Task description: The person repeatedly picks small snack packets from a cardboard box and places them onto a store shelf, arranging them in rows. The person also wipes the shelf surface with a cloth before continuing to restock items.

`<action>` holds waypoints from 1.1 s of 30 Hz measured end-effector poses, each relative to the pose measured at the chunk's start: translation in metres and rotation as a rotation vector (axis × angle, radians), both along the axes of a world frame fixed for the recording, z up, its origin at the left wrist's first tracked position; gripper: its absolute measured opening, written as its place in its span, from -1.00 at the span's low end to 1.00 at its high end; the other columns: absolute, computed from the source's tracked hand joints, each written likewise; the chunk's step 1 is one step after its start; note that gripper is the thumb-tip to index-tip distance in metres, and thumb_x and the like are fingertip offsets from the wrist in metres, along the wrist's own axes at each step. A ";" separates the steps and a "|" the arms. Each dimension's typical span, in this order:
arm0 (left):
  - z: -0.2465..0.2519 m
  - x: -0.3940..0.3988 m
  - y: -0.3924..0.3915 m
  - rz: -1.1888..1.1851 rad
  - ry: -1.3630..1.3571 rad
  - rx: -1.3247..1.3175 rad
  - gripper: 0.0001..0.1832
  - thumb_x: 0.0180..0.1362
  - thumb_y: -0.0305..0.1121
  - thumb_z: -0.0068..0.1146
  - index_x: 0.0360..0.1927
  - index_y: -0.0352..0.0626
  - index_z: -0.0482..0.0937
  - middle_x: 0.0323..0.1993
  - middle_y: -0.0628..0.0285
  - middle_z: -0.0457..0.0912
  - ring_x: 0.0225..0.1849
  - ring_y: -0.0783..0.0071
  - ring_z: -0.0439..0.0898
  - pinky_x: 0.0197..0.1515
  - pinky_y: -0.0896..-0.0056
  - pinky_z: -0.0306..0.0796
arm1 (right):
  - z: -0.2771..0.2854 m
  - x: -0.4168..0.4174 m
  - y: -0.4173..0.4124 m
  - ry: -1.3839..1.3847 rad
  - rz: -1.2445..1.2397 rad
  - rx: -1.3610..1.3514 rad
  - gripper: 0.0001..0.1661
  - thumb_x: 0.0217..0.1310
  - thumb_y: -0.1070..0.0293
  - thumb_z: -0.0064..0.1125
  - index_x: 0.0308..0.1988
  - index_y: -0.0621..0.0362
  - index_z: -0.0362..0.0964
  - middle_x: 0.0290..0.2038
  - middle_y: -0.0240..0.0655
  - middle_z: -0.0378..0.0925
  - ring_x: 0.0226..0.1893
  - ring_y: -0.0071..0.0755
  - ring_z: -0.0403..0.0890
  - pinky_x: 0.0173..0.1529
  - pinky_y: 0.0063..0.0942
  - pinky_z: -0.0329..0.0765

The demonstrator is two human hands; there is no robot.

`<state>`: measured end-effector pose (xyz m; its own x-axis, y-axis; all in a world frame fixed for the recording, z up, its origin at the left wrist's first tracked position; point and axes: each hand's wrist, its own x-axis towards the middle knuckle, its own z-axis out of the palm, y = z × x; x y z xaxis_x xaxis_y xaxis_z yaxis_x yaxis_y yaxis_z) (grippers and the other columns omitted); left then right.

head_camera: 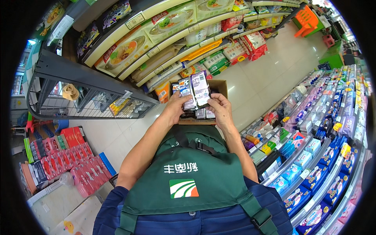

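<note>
Two or more flat foil packets point(200, 89), white and purple with small print and a barcode, are held together in front of me. My left hand point(178, 106) grips their left side, its thumb lying across the face of one. At their lower right corner, my right hand point(221, 109) pinches the edge between thumb and fingers. Beneath them is an open cardboard box point(218, 84), close against my green apron point(188, 158). More packets point(204, 113) lie inside the box, partly hidden by my hands and the held ones.
Shelves of bagged noodles point(126, 55) rise ahead, with rice bags point(216, 63) at the bottom. A dark wire-mesh shelf end point(94, 88) juts in from the left. Packed hygiene-product shelves point(317, 164) line the right. Red and pink boxed goods point(67, 158) are stacked lower left. An orange chair point(306, 20) is farther off.
</note>
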<state>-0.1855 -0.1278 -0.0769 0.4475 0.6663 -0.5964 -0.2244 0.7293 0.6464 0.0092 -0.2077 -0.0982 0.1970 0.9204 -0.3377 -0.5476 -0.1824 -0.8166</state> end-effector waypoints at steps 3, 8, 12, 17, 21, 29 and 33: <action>0.010 0.002 0.004 -0.003 0.061 0.079 -0.53 0.31 -0.46 0.21 0.25 -0.21 0.36 0.05 0.12 0.64 0.06 0.31 0.67 0.04 0.15 0.63 | 0.005 0.000 -0.007 0.004 0.013 -0.020 -0.75 0.32 0.50 0.24 -0.02 0.28 0.49 -0.20 -0.30 0.65 -0.24 -0.51 0.64 -0.10 -0.46 0.66; 0.014 0.007 0.005 -0.036 0.113 0.087 -0.50 0.31 -0.50 0.17 0.30 -0.20 0.34 0.03 0.10 0.65 0.01 0.33 0.69 0.01 0.24 0.64 | 0.001 0.006 -0.015 -0.011 0.013 -0.019 -0.71 0.34 0.52 0.20 0.04 0.30 0.49 -0.16 -0.27 0.66 -0.22 -0.49 0.66 -0.09 -0.46 0.67; 0.016 0.015 0.003 -0.038 0.122 0.086 -0.47 0.31 -0.54 0.14 0.34 -0.21 0.32 0.00 0.09 0.66 -0.03 0.35 0.71 -0.02 0.28 0.65 | 0.001 0.010 -0.019 -0.057 0.013 -0.042 -0.69 0.35 0.53 0.18 0.07 0.31 0.47 -0.15 -0.26 0.66 -0.20 -0.47 0.66 -0.07 -0.47 0.66; -0.001 0.019 0.002 -0.150 0.189 0.101 -0.42 0.32 -0.42 0.20 0.37 -0.12 0.29 0.07 0.16 0.62 0.06 0.36 0.65 0.04 0.13 0.59 | -0.017 0.017 -0.026 -0.110 0.012 -0.068 -0.67 0.34 0.54 0.17 0.09 0.33 0.47 -0.14 -0.25 0.66 -0.19 -0.47 0.66 -0.07 -0.47 0.66; -0.034 0.014 0.007 -0.427 0.383 0.113 -0.32 0.35 -0.20 0.18 0.48 -0.03 0.21 0.20 0.16 0.53 0.09 0.32 0.59 0.06 0.18 0.56 | -0.054 0.025 -0.030 -0.213 -0.054 -0.145 -0.70 0.32 0.59 0.12 0.05 0.35 0.49 -0.19 -0.27 0.65 -0.25 -0.49 0.66 -0.16 -0.48 0.70; -0.046 -0.006 -0.006 -0.616 0.476 0.074 -0.35 0.34 -0.03 0.15 0.44 -0.03 0.35 0.16 0.26 0.57 -0.03 0.46 0.58 -0.02 0.35 0.49 | -0.151 0.043 -0.043 -0.498 0.033 -0.463 -0.70 0.21 0.62 0.11 -0.04 0.38 0.54 -0.33 -0.28 0.60 -0.32 -0.43 0.66 -0.28 -0.43 0.70; -0.052 -0.030 -0.012 -0.507 0.410 0.118 -0.35 0.34 0.00 0.16 0.42 -0.06 0.38 0.12 0.27 0.59 -0.05 0.49 0.57 -0.02 0.40 0.48 | -0.162 0.048 -0.048 -1.343 0.283 -0.227 -0.71 0.09 0.58 0.03 -0.17 0.35 0.59 -0.28 0.09 0.68 -0.30 0.17 0.72 -0.16 -0.08 0.66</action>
